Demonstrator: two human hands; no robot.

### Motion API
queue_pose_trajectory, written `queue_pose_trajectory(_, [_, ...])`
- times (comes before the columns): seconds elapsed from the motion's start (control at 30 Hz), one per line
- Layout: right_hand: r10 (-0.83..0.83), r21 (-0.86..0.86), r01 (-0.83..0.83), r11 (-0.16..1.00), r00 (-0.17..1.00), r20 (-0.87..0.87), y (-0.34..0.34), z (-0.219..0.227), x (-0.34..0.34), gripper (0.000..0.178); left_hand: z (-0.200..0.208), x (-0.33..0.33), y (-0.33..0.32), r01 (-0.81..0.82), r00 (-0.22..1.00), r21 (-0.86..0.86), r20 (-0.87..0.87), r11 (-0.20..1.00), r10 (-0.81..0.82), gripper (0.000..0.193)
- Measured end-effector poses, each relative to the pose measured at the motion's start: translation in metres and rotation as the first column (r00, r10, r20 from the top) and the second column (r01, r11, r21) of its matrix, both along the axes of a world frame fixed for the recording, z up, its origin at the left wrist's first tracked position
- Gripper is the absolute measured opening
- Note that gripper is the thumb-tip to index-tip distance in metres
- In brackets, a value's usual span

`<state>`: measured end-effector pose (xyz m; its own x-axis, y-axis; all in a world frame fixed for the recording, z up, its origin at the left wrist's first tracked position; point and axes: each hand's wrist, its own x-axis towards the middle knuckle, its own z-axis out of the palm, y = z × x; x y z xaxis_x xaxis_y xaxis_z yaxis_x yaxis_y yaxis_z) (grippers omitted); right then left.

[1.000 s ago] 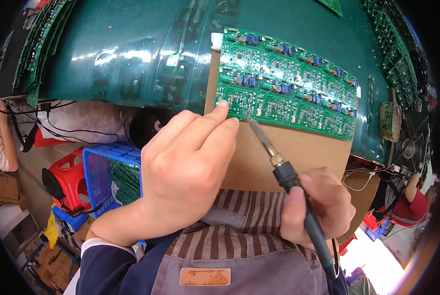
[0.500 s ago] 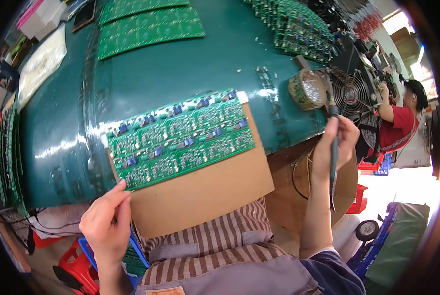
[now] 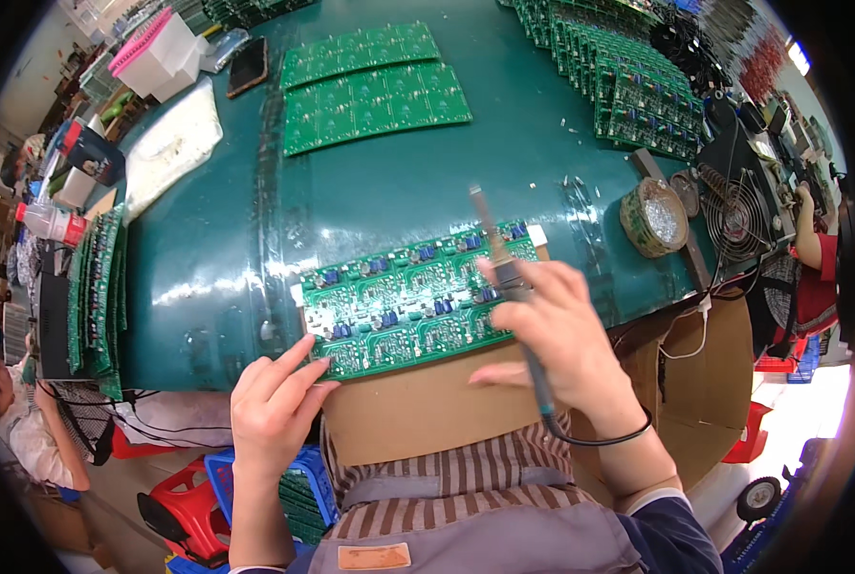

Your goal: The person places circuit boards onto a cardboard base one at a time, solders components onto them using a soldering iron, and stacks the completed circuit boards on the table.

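**Soldering iron point(image 3: 539, 378) over the right end of the circuit board point(image 3: 389, 287)**

Room first. On my feed the circuit board's near edge rests on a cardboard sheet point(image 3: 427, 416), which runs on toward the striped apron point(image 3: 418, 488). Beyond the far edge I get a wide strip of green tabletop point(image 3: 198, 277), up to two flat boards point(image 3: 370, 100), well apart. To the left, same green surface out to a row of upright boards point(image 3: 96, 287) at the table's edge. Right side is tighter: tape roll point(image 3: 652, 218), then a fan point(image 3: 736, 208) near the rim, board stack point(image 3: 628, 81) farther off. Black cable point(image 3: 600, 442) loops from the handle across my right wrist; watching that.

Hands. Circuit board lies between them at a slant, right end farther from the body. I've got the left hand point(image 3: 273, 411) at its near-left corner, fingertips on or just beside the edge, fingers loosely curled, about half open; can't tell if they pinch anything. Right hand point(image 3: 571, 335) is over the right end, hiding part of it: fingers round the soldering iron's handle, thumb stuck out over the cardboard sheet. Tip points away, past the far edge in view; can't read its height.
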<state>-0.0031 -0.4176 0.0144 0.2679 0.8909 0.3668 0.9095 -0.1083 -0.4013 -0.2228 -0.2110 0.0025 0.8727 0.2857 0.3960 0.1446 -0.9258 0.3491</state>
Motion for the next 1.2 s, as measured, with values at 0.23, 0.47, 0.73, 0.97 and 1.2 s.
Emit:
queue_pose_trajectory(0.23, [0.06,0.105,-0.092,0.99,0.958,0.28,0.031,0.006,-0.001,0.016,0.021,0.008,0.01,0.006,0.997,-0.041,0.071,0.999,-0.003,0.026])
queue_pose_trajectory(0.47, [0.1,0.08,-0.129,0.988,0.951,0.293,0.039,0.037,0.015,0.017,0.028,0.018,0.016,-0.066,0.985,-0.192,0.143,0.979,0.095,0.035])
queue_pose_trajectory(0.73, [0.046,0.145,-0.11,0.983,0.92,0.389,0.035,0.089,0.099,0.022,0.033,-0.001,0.02,0.012,0.972,-0.17,-0.231,0.985,-0.052,0.064])
queue_pose_trajectory(0.97, [-0.348,0.438,0.022,0.899,0.645,0.68,0.037,0.13,0.265,0.034,0.024,-0.008,0.002,0.123,0.927,-0.169,-0.332,0.978,-0.174,0.074])
queue_pose_trajectory(1.2, [-0.452,0.447,0.095,0.889,0.327,0.83,0.068,0.131,0.409,0.037,0.028,0.001,0.014,0.118,0.974,-0.279,-0.153,0.953,-0.165,0.067])
